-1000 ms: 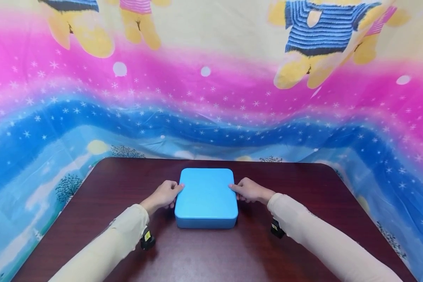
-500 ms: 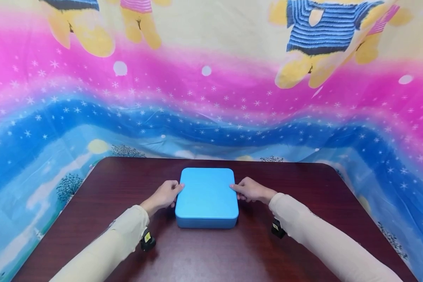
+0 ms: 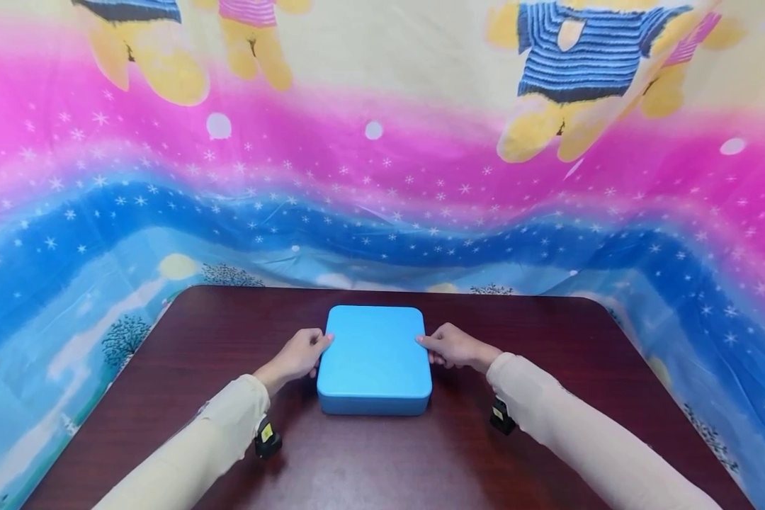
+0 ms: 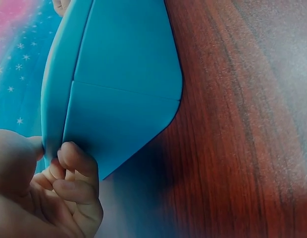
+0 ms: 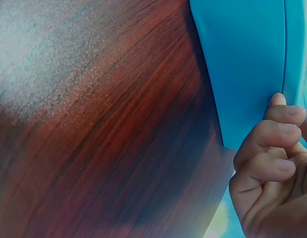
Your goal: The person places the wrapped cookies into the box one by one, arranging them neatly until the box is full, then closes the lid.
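A light blue square box point(image 3: 375, 354) with rounded corners and a lid sits on the dark red-brown table. My left hand point(image 3: 301, 351) pinches the lid's left edge, thumb on top and curled fingers underneath at the seam. On the opposite side my right hand point(image 3: 454, 345) pinches the lid's right edge in the same way. In the left wrist view the seam between lid point(image 4: 57, 99) and box body point(image 4: 125, 94) runs as a thin dark line, with fingertips right at it. The right wrist view shows the index fingertip against the seam too. The inside of the box is hidden.
The wood-grain table point(image 3: 382, 464) reaches back to a patterned cloth point(image 3: 382, 177) that hangs behind it and along both sides. Black wrist cameras point(image 3: 268, 438) sit under the cream sleeves point(image 3: 210, 425).
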The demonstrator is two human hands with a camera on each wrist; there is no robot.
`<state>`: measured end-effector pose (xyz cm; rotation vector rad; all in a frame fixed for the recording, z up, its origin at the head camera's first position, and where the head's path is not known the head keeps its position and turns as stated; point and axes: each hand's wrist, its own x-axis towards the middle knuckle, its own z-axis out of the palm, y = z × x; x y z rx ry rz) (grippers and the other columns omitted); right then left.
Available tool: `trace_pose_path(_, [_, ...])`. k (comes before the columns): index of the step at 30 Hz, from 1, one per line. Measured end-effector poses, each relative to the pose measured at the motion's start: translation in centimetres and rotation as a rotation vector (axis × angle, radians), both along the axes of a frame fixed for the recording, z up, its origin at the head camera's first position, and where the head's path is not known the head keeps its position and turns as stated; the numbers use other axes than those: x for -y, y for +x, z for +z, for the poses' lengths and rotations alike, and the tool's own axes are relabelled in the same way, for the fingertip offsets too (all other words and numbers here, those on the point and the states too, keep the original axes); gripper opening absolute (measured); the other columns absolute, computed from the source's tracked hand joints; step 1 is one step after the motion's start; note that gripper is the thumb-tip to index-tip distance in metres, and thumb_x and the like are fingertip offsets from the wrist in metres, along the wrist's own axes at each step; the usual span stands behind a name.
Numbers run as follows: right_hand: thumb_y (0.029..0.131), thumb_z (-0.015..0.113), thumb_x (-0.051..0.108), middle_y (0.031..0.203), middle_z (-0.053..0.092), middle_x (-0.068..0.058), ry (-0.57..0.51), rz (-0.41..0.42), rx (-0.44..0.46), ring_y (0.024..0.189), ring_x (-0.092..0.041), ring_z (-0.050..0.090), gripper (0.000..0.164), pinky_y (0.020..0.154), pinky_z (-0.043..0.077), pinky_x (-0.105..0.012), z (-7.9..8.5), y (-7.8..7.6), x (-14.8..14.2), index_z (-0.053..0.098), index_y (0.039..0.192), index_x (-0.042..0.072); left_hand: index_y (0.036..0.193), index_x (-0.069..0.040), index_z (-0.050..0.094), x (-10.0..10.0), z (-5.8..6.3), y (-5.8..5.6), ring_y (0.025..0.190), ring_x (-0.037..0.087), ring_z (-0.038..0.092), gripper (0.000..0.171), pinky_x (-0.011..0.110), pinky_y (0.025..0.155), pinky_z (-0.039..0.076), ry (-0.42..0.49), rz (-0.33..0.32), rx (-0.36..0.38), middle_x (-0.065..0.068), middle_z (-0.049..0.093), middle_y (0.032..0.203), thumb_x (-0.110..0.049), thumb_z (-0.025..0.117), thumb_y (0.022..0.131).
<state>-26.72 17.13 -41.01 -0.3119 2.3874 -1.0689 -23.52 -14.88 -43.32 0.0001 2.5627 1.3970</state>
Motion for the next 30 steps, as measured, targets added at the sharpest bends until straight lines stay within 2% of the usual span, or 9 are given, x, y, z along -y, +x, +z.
trace_pose_path(6, [0.107,0.048,0.036,0.055,0.045,0.0,-0.025,0.0,-0.016,0.047,-0.011,0.03,0.057,0.046,0.026,-0.024,-0.3,0.1,-0.2,0.066,0.078,-0.009,0.075,-0.01,0.044,-0.2,-0.2,0.1,0.047,0.016,0.05,0.039,0.027,0.052,0.04,0.004,0.006,-0.016,0.0,0.043,0.056,-0.031,0.048,0.107])
trace_pose_path(10, [0.108,0.048,0.034,0.054,0.045,-0.001,-0.038,-0.009,-0.043,0.047,-0.011,0.031,0.057,0.049,0.032,-0.025,-0.4,0.3,-0.2,0.066,0.078,-0.011,0.075,-0.01,0.045,-0.3,-0.4,0.1,0.05,0.021,0.053,0.04,0.028,0.054,0.04,0.001,0.017,-0.044,0.001,0.044,0.054,-0.033,0.048,0.108])
trace_pose_path(13, [0.108,0.047,0.033,0.054,0.044,0.0,-0.044,-0.024,-0.061,0.047,-0.012,0.031,0.057,0.05,0.033,-0.025,-0.4,0.5,-0.2,0.066,0.078,-0.011,0.076,-0.009,0.046,-0.3,-0.6,0.2,0.053,0.025,0.054,0.04,0.03,0.055,0.041,0.013,0.03,-0.055,0.002,0.045,0.055,-0.034,0.047,0.108])
trace_pose_path(17, [0.108,0.047,0.035,0.054,0.043,0.001,-0.036,-0.044,-0.062,0.047,-0.011,0.031,0.057,0.051,0.033,-0.025,-0.6,0.7,-0.1,0.066,0.079,-0.009,0.077,-0.009,0.047,-0.2,-0.7,0.4,0.055,0.023,0.054,0.04,0.03,0.055,0.043,0.035,0.044,-0.048,0.003,0.048,0.058,-0.035,0.046,0.108])
trace_pose_path(23, [0.108,0.046,0.036,0.057,0.046,0.0,-0.02,-0.062,-0.069,0.048,-0.012,0.036,0.055,0.051,0.035,-0.025,-0.6,0.8,-0.1,0.067,0.081,-0.007,0.076,-0.01,0.05,-0.1,-0.3,0.3,0.056,0.021,0.058,0.039,0.029,0.049,0.041,0.032,0.071,-0.019,0.005,0.052,0.062,-0.032,0.045,0.108])
trace_pose_path(30, [0.107,0.05,0.034,0.063,0.05,-0.002,-0.027,-0.109,-0.136,0.056,-0.015,0.045,0.048,0.057,0.042,-0.029,-0.5,0.8,-0.3,0.068,0.085,-0.005,0.078,-0.008,0.054,0.0,0.5,0.2,0.057,0.021,0.059,0.037,0.028,0.052,0.044,0.023,0.101,-0.029,0.005,0.057,0.067,-0.03,0.047,0.107])
